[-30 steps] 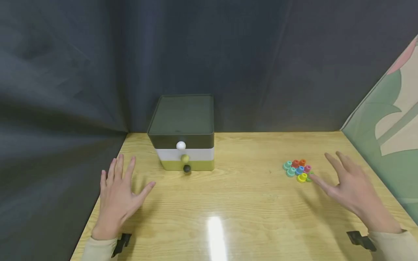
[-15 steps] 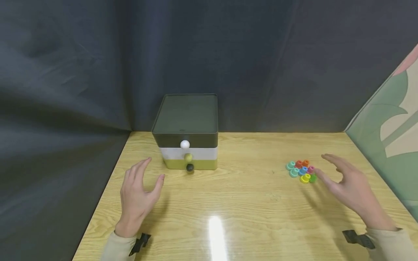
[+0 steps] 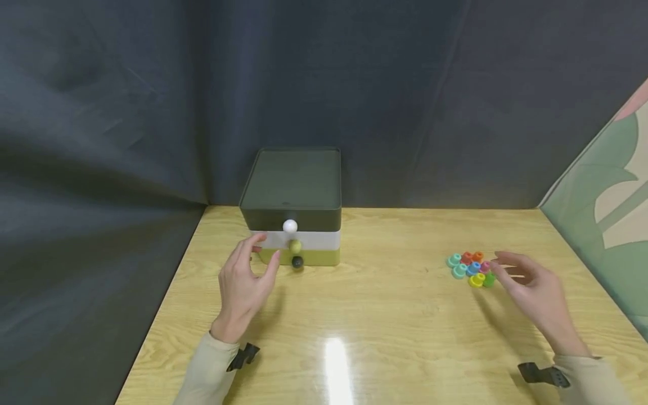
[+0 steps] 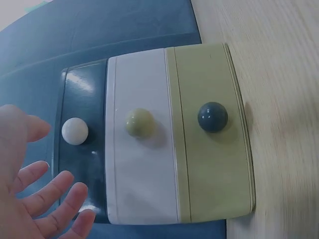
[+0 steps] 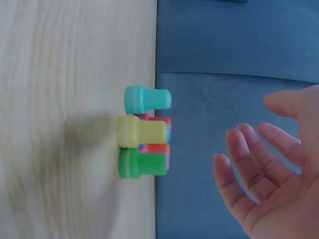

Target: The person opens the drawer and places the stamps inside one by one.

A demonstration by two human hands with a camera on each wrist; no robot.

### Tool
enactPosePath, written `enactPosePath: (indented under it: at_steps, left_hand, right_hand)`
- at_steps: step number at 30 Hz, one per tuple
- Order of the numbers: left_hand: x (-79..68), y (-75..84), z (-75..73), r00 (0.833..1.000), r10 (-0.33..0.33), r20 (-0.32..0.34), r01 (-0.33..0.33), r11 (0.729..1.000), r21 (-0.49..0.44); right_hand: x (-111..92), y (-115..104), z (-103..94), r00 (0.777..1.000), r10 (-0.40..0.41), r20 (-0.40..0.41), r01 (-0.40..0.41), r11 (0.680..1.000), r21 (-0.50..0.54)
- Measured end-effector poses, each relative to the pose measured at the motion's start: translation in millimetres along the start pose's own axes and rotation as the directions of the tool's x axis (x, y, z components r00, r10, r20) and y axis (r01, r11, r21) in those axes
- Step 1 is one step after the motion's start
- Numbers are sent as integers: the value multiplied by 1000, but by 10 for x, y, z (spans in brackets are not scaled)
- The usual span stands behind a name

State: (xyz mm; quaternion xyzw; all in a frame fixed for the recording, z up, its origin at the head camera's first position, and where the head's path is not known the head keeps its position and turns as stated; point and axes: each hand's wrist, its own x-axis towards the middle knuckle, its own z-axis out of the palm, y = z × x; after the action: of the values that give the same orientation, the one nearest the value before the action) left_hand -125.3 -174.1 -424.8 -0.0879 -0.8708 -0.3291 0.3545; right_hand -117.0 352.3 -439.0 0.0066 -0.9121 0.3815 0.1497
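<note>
Presently, both hands are unloaded and well apart, fingers loosely bent: left hand (image 3: 244, 286) near the three-drawer chest (image 3: 298, 180), right hand (image 3: 538, 289) near the flanged pegs (image 3: 473, 269) on the wooden table (image 3: 385, 315). Pegs should prove light, rigid, smooth; grasp by their narrow stems (image 5: 160, 99). Chest appears stiff; grip its round knobs (image 4: 213, 117). Drawer interiors are hidden; in the right wrist view, front pegs largely cover rear ones.
</note>
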Motion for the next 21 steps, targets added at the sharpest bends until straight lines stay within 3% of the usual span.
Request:
enactPosePath:
  at_steps: [9, 21]
  left_hand:
    - [191, 99, 158, 1000, 3, 9, -3, 1000, -13]
    - [321, 150, 251, 1000, 28, 2, -28, 996, 80]
  right_hand:
    - [-12, 96, 134, 999, 33, 21, -33, 999, -24]
    - [-91, 199, 261, 997, 59, 41, -54, 991, -122]
